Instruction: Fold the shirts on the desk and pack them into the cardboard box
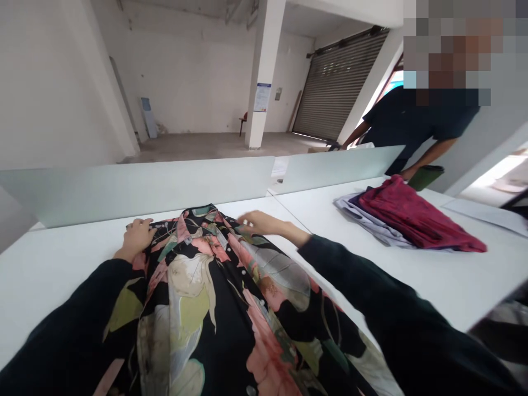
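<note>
Black floral-print fabric shirt [193, 308]: left hand [139, 235] curled at its collar's [202, 211] nine o'clock, right hand [263, 222] angled inward at three. Whether either pinches cloth, cannot tell.

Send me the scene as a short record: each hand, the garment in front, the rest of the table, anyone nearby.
Left hand: on one shoulder of the floral shirt, grip unclear
Right hand: at the other shoulder, fingers blurred, grip unclear
Floral shirt: front up, collar toward the frosted divider, hem out of frame
White table: under shirt and garment pile
Garment pile: to the right, red piece on top
Other person: beyond the pile, dark top
</note>
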`<state>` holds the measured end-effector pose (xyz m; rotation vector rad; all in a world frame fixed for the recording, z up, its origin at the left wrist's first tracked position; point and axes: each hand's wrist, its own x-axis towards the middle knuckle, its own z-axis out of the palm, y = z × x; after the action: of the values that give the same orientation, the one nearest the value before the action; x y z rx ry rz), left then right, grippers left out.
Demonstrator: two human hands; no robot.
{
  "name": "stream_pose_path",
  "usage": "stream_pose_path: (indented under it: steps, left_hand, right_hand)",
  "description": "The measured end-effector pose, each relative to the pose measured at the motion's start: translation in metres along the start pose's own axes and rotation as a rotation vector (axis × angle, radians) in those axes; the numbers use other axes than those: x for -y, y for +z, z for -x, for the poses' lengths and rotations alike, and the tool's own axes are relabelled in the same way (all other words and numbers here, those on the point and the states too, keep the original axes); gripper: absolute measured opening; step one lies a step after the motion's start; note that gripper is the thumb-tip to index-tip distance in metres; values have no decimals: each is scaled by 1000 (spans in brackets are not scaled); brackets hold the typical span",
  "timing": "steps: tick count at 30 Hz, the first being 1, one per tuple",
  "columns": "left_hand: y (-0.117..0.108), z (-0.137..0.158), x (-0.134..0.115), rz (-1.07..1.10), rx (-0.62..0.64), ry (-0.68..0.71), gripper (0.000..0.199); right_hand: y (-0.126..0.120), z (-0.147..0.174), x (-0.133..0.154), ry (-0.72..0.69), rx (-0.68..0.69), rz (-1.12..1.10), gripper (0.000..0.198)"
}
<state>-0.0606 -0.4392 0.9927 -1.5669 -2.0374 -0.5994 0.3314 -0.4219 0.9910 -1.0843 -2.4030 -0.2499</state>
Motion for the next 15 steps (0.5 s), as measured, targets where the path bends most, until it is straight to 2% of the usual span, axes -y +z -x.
stream_pose_path:
  steps: [3, 4, 6, 8, 11, 13, 15]
  left_hand:
    - [-4, 22, 7, -22, 39, 194, 50]
    - [-4, 33, 9, -16, 60, 264, 49]
    - [-3, 59, 12, 24, 106, 383, 49]
    - [-3, 91, 11, 77, 151, 466, 53]
    - [-6, 139, 6, 124, 198, 514, 56]
    - [-10, 164, 0, 100, 223, 494, 56]
    - [-13, 181, -6, 61, 257, 452, 58]
  right_hand:
    - [4, 114, -20, -80, 189, -106, 36]
    - [10, 151, -24, -71, 198, -143, 40]
    - [26, 217, -26, -37, 126, -162, 54]
    - [46, 265, -19, -16, 85, -161, 64]
    - [77, 297, -5, -13, 74, -112, 69]
    - [95, 296, -4, -34, 61, -64, 59]
    - [111, 284, -18, -53, 14, -24, 49]
